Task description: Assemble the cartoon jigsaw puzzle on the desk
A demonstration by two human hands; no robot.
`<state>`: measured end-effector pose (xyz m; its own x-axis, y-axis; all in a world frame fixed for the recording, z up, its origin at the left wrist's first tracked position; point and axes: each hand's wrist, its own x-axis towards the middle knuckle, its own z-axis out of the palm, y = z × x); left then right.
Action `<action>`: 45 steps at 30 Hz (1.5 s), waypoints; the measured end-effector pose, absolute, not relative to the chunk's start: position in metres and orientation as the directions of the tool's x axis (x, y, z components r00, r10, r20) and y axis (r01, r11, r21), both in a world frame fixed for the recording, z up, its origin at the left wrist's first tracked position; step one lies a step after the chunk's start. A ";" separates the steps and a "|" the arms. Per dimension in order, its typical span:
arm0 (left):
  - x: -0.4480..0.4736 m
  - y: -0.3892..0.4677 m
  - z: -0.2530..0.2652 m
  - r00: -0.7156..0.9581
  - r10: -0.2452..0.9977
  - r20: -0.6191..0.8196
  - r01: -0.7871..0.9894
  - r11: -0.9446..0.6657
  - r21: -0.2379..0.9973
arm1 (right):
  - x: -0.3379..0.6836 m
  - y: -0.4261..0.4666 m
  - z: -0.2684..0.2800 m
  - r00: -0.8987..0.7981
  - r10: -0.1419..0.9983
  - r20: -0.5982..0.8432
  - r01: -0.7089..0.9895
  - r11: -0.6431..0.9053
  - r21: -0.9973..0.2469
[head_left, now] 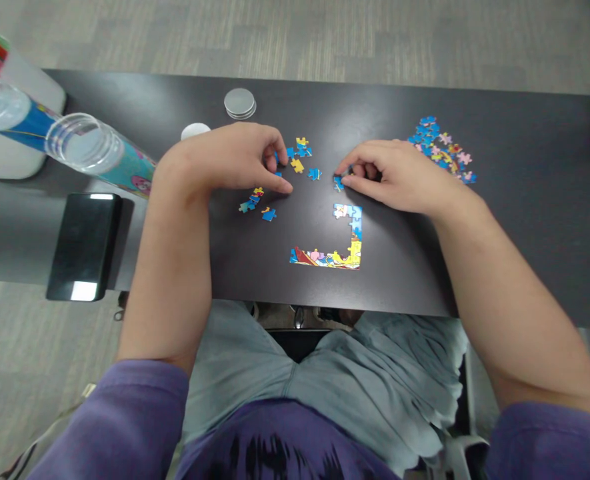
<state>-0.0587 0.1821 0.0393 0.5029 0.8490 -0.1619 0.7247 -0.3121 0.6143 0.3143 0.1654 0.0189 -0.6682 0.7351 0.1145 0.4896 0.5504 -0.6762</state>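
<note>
My right hand [387,175] pinches a blue puzzle piece [339,183] between thumb and fingertips, close to the table surface. My left hand [247,157] hovers over or rests among loose pieces, its thumb and curled fingers apart; some blue shows beneath them. Near its fingertips lie a yellow piece [297,165], a blue piece [315,174] and a small joined cluster [302,148]. Below the left hand are another joined bit [252,200] and a single blue piece [269,214]. Nearer my body, a partly joined puzzle border [356,250] forms a bracket open to the left.
A heap of pieces [437,148] lies beyond my right wrist. Silver discs [239,103] are stacked at the back, with a white disc [195,130] partly behind my left forearm. Clear bottles [82,147], a white container [5,153] and a black phone-like device [82,247] stand left.
</note>
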 end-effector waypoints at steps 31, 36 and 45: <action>-0.068 0.085 0.021 0.238 0.970 0.054 0.763 -0.221 0.608 | 0.268 0.150 0.030 -0.582 0.775 0.246 0.446 0.557 -0.701; -0.073 0.090 0.018 0.315 0.947 0.067 0.680 -0.274 0.680 | 0.217 0.156 0.034 -0.788 0.604 0.124 0.380 0.634 -0.673; -0.075 0.080 0.023 0.294 0.951 0.093 0.634 -0.267 0.726 | 0.208 0.145 0.026 -0.773 0.617 0.151 0.423 0.677 -0.602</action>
